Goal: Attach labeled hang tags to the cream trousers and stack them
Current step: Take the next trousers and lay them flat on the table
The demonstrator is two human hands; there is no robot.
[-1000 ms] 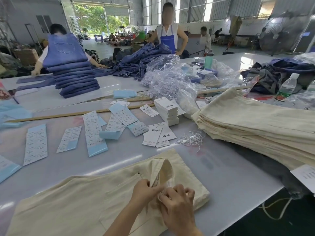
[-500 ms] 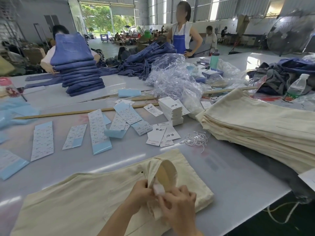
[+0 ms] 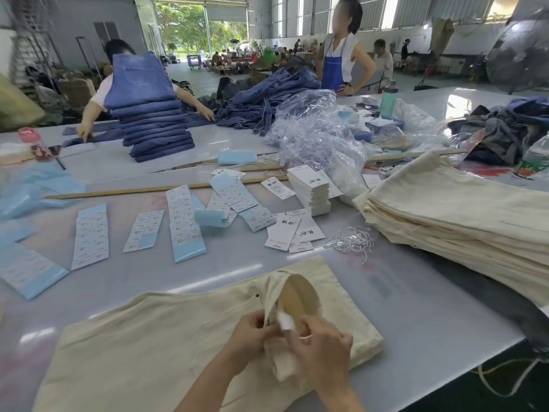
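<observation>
Cream trousers (image 3: 154, 337) lie flat on the table in front of me, waistband pulled open at the right end. My left hand (image 3: 252, 330) pinches the waistband edge. My right hand (image 3: 322, 343) grips the waistband fabric beside it, and a small white label (image 3: 285, 321) sticks up between the two hands. A pile of folded cream trousers (image 3: 463, 221) rests at the right. White hang tags (image 3: 310, 188) stand in a stack at mid-table, with loose hang tags (image 3: 289, 231) nearer me. A bundle of white strings (image 3: 349, 240) lies next to them.
Sticker sheets (image 3: 90, 236) on blue backing are spread over the left of the table (image 3: 416, 307). A long wooden stick (image 3: 133, 191) crosses behind them. Clear plastic bags (image 3: 315, 135), stacked blue jeans (image 3: 154, 126) and two people stand farther back. A bottle (image 3: 533, 162) sits far right.
The waistband has been pulled wider open and the white label now shows between my hands. My view has shifted slightly left and up.
</observation>
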